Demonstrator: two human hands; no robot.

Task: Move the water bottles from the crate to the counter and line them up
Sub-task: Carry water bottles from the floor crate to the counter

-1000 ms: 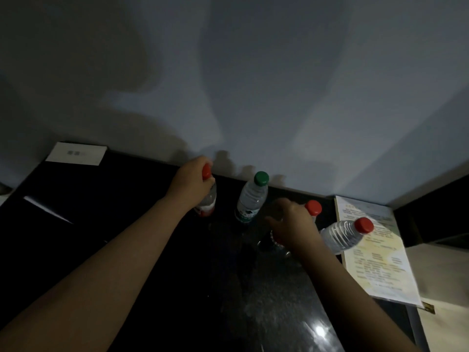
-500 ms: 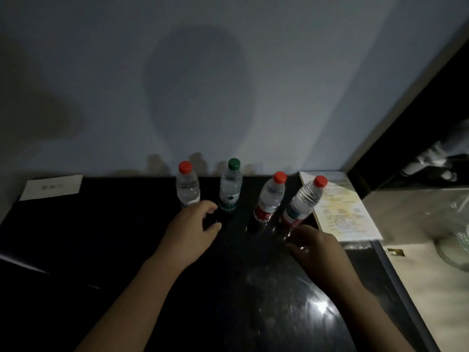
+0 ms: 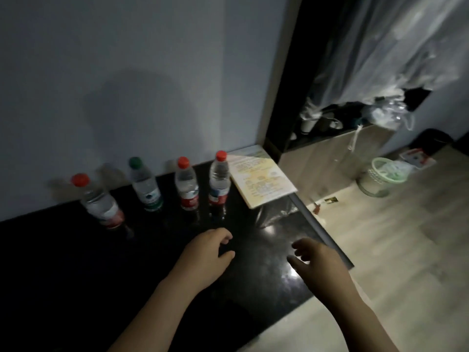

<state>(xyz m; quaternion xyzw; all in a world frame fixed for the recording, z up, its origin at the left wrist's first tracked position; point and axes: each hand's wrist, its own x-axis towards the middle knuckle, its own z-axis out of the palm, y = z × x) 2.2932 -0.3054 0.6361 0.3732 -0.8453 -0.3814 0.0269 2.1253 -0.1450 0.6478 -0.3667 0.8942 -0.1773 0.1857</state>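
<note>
Several clear water bottles stand upright in a row along the wall on the black counter [image 3: 76, 262]. From the left: a red-capped bottle [image 3: 100, 203], a green-capped bottle [image 3: 146, 185], a red-capped bottle [image 3: 187, 185] and another red-capped bottle [image 3: 219, 180]. My left hand [image 3: 206, 256] hovers over the counter in front of the two right bottles, fingers loosely curled, holding nothing. My right hand [image 3: 317, 260] is near the counter's right edge, fingers spread, empty. No crate is in view.
A printed sheet [image 3: 258, 179] lies at the counter's far right corner beside the last bottle. Right of the counter, on the pale floor, stands a green-rimmed bin [image 3: 380, 176]. Plastic sheeting [image 3: 380, 59] hangs beyond a dark doorway.
Both hands have let go of the bottles and pulled back toward me. The right bottle, held tilted a second ago, now stands upright. The view has swung right, showing floor and doorway.
</note>
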